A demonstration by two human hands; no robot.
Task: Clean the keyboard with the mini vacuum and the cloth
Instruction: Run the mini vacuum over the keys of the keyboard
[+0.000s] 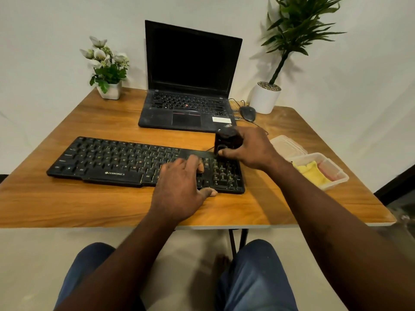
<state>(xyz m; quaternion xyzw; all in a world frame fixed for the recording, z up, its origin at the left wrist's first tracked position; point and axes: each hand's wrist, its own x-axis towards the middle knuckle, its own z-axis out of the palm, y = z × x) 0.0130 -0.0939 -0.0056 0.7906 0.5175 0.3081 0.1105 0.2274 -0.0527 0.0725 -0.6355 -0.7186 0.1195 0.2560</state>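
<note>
A black keyboard [107, 160] lies across the wooden table [67, 205]. My left hand [182, 187] rests flat on its right half, fingers on the keys and thumb at the front edge. My right hand [249, 149] grips a black mini vacuum [224, 140] standing upright over the number pad at the keyboard's far right corner. A yellow cloth [312, 172] lies in a clear plastic box [336, 178] to the right.
An open black laptop [190, 86] sits behind the keyboard, with a wired mouse [247, 113] to its right. The box lid [287, 145] lies beside the box. A small flower pot [110, 90] stands at the back left, a tall potted plant [266, 97] at the back right.
</note>
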